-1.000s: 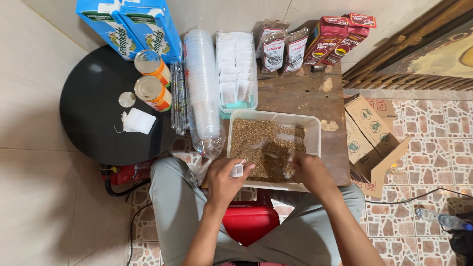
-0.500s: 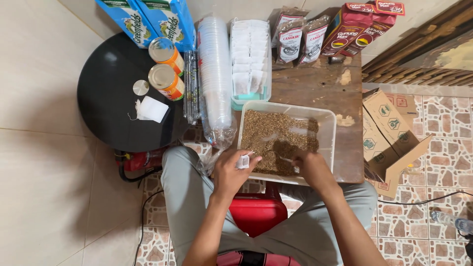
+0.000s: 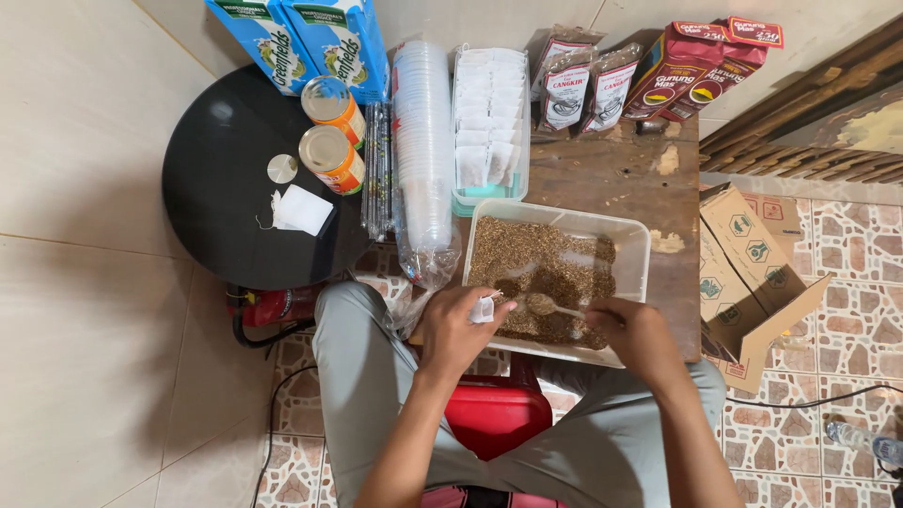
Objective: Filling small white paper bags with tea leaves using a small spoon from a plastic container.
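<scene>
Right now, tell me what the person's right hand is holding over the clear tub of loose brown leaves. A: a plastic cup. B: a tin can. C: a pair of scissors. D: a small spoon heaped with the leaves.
D: the right hand grips a small spoon loaded with leaves, held over the clear tub, toward the small white bag pinched in the left hand.

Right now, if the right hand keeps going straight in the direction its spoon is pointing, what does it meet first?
The right hand points its spoon leftward over the clear tub of loose brown tea. First in that line is likely the small white bag pinched in the left hand; depth is unclear.
</scene>
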